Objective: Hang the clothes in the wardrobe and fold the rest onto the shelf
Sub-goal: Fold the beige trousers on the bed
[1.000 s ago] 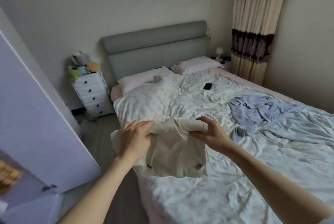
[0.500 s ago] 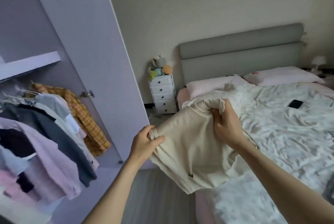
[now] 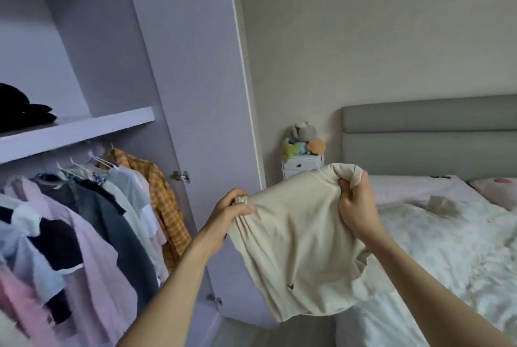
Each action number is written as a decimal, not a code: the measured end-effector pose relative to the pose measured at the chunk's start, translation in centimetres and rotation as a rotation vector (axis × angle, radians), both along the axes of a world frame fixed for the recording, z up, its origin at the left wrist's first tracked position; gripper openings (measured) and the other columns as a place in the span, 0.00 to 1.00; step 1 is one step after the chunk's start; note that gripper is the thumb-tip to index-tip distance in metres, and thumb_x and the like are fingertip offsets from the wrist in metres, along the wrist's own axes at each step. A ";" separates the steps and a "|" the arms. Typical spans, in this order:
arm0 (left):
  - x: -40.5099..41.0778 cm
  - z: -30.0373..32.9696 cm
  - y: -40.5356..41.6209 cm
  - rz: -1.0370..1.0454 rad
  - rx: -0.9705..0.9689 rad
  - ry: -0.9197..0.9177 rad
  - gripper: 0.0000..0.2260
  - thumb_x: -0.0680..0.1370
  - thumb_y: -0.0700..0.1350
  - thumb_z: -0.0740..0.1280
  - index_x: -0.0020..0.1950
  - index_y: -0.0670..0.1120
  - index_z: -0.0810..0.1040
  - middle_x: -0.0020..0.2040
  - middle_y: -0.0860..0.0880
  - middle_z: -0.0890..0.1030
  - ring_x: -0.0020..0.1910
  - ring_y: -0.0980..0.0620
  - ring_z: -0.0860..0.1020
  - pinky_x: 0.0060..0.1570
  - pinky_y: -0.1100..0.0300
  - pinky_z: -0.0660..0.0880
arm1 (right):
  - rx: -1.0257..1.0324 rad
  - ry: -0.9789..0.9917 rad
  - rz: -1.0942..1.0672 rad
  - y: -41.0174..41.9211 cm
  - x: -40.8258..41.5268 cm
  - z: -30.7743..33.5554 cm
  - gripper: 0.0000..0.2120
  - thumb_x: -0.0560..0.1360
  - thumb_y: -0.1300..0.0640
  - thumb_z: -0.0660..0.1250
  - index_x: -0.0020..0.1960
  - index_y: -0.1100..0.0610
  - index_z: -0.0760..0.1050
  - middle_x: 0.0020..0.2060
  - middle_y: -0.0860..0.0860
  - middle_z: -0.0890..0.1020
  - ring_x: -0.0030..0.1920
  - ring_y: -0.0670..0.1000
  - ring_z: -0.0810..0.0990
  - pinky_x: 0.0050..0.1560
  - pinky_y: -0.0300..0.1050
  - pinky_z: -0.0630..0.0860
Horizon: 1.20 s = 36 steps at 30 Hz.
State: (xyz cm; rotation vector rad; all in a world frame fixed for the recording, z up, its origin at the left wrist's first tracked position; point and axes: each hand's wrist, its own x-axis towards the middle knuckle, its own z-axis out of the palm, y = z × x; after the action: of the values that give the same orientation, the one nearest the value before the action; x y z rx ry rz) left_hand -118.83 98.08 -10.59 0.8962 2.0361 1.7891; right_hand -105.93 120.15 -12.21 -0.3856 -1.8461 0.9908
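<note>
A folded cream garment hangs in the air between my hands, in front of the open wardrobe door. My left hand grips its left top corner. My right hand grips the bunched top right edge, a little higher. The wardrobe shelf is up at the left, with a folded black pile on it. Below the shelf, several shirts hang on hangers, the rightmost an orange plaid one.
The bed with a white patterned duvet and pink pillows lies to the right, under a grey headboard. A small white drawer unit topped with soft toys stands beside it. Grey floor shows below the garment.
The view has swung left from the bed to the wardrobe interior. Both hands have carried the cream garment along and raised it, still gripping its top edge.
</note>
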 end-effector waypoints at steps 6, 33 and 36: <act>-6.6 4.6 -2.6 0.206 -0.040 0.380 0.13 0.63 0.53 0.66 0.35 0.47 0.68 0.32 0.53 0.66 0.32 0.58 0.65 0.33 0.67 0.62 | 0.075 0.032 0.187 -0.6 -10.9 4.4 0.06 0.77 0.68 0.57 0.53 0.63 0.68 0.48 0.56 0.73 0.50 0.53 0.72 0.50 0.37 0.64; -32.6 16.1 -24.8 0.691 0.021 0.477 0.56 0.60 0.55 0.78 0.73 0.65 0.40 0.63 0.69 0.68 0.60 0.68 0.72 0.57 0.65 0.73 | -0.097 0.322 0.630 -23.5 -53.1 21.8 0.11 0.77 0.64 0.55 0.55 0.59 0.74 0.51 0.53 0.79 0.53 0.50 0.77 0.57 0.42 0.74; -37.0 19.0 -24.3 0.924 0.112 0.617 0.46 0.70 0.44 0.75 0.76 0.56 0.46 0.63 0.61 0.69 0.62 0.57 0.71 0.63 0.57 0.68 | -0.094 0.254 0.615 -24.8 -57.7 24.8 0.12 0.79 0.60 0.55 0.58 0.65 0.68 0.57 0.58 0.75 0.57 0.58 0.74 0.56 0.44 0.70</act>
State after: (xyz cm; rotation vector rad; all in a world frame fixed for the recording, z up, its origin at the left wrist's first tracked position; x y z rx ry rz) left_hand -155.79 73.77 8.39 0.6037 3.1337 2.2554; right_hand -163.59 95.37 12.59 0.2697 -1.7143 1.4655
